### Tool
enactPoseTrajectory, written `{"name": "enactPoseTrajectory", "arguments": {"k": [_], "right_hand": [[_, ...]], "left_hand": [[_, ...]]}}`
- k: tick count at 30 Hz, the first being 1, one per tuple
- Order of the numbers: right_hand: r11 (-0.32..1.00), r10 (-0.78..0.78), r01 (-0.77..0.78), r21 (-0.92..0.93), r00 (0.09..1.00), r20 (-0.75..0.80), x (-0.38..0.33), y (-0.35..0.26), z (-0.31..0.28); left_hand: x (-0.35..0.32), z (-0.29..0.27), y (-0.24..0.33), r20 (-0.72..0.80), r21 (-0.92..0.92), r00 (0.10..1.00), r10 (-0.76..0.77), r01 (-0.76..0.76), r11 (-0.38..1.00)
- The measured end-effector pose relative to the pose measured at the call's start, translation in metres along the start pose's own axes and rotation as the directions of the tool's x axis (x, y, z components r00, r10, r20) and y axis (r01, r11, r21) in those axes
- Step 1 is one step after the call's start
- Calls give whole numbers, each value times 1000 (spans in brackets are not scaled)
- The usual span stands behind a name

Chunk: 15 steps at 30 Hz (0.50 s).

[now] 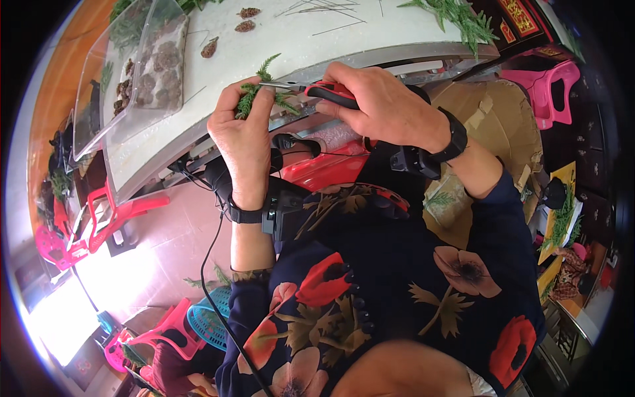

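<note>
1. Sprig [247, 99] is showing green at eleven o'clock from the middle of the view, by the near edge of the white table [291, 49]; whether it is touching the table, one cannot tell.
2. The left hand [239, 129], also at eleven, is pinching the sprig between thumb and forefinger, with green tips poking out on both sides; the other fingers are hiding behind, so their state cannot be told.
3. The right hand [387, 106], at one o'clock, is gripping the red-and-black handles of the pliers [331, 94], its fingers curling around them.
4. The pliers are pointing toward nine o'clock, their metal tip reaching the sprig beside the left thumb; how far the jaws are closing is too small to tell.
5. Three brown cones [245, 26] are lying on the table at eleven, beyond the sprig.
6. Thin wires [324, 8] are lying loosely at twelve, near the table's far side.
7. A clear box [89, 126] is standing at ten, with more cones showing through its wall.
8. More greenery [460, 26] is spreading over the table's corner at one.
9. A pink stool [544, 96] and brown cardboard [509, 122] are resting at two.
</note>
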State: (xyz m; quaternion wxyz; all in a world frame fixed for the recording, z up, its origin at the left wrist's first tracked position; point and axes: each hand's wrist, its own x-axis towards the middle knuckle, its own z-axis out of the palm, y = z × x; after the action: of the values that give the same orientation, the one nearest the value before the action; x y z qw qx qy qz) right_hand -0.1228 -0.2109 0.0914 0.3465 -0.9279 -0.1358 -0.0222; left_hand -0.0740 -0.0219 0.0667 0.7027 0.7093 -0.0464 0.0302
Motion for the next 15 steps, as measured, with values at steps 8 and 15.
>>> {"name": "enactPoseTrajectory", "arguments": {"k": [8,15], "right_hand": [[1000,-18,19,-23,1000,17,4,-6,1],[1000,21,-21,11,998,57,6,-14,-4]], "left_hand": [[-1,-2,2,-17,-138,998,-59,56,989],[-6,1,3,-36,-222,996,-77,67,973]]}}
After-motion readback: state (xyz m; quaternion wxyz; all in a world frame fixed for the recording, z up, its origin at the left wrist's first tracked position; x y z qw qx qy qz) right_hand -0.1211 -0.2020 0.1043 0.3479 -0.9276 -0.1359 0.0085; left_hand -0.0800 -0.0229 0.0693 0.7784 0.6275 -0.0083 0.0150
